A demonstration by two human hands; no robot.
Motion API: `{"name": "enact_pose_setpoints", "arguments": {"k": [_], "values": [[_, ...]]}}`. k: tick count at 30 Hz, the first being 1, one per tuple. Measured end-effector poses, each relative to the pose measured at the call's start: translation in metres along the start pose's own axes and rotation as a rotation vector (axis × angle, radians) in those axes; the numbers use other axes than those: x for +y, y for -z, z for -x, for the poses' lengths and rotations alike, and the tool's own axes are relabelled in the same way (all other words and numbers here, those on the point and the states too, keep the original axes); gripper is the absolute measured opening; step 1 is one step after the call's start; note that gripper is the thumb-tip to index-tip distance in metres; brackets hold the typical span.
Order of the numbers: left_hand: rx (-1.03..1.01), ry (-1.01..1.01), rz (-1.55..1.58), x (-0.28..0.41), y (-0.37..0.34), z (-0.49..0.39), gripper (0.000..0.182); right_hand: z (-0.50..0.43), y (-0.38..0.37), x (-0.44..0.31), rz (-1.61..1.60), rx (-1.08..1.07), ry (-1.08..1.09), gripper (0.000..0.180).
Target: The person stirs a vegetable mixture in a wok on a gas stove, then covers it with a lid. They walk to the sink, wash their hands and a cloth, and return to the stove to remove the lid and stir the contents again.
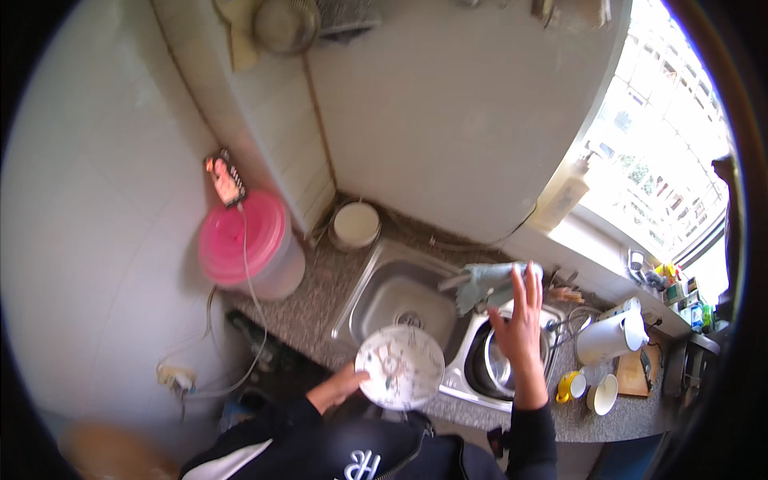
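My left hand (340, 387) grips the rim of a white patterned bowl (400, 367), held over the front edge of the left sink basin. Raised over the right basin, my right hand (521, 327) has its fingers spread, their tips near a light green cloth (495, 279) draped over the faucet. Whether the fingertips touch the cloth I cannot tell. The stainless steel sink (393, 294) has a drain in its left basin. Below my right hand, a metal pot or bowl (497, 363) sits in the right basin, partly hidden by my wrist.
A bucket with a pink lid (258, 240) stands left of the sink, with a phone (225, 180) and cable at it. Stacked white dishes (356, 225) sit in the corner. Right of the sink are a white pitcher (609, 339), a yellow mug (570, 387), a cream cup (602, 395) and a cutting board (631, 375).
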State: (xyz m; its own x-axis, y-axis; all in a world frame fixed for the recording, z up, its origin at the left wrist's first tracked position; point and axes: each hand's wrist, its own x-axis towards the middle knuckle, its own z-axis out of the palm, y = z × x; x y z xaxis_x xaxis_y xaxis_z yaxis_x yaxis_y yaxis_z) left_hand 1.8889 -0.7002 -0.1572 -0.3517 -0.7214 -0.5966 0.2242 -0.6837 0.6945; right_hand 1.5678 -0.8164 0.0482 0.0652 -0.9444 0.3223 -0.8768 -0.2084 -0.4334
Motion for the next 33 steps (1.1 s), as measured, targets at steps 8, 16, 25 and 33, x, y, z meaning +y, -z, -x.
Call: {"name": "enact_pose_setpoints", "arguments": {"k": [8,16,25,33], "values": [[-0.266,-0.089,-0.357,0.003,-0.073,-0.022,0.059,0.169,0.052,0.095,-0.142,0.306,-0.394,0.019],[-0.443,0.026,-0.444,-0.078,-0.226,-0.046,0.065,0.452,0.135,0.17,-0.103,0.839,-0.902,0.025],[-0.546,0.288,-0.547,-0.154,-0.463,0.006,0.048,0.643,0.274,0.198,-0.066,1.058,-1.148,0.028],[-0.715,0.364,-0.798,-0.23,-0.63,-0.03,0.05,0.735,0.307,0.285,-0.141,1.107,-1.37,0.02]]}}
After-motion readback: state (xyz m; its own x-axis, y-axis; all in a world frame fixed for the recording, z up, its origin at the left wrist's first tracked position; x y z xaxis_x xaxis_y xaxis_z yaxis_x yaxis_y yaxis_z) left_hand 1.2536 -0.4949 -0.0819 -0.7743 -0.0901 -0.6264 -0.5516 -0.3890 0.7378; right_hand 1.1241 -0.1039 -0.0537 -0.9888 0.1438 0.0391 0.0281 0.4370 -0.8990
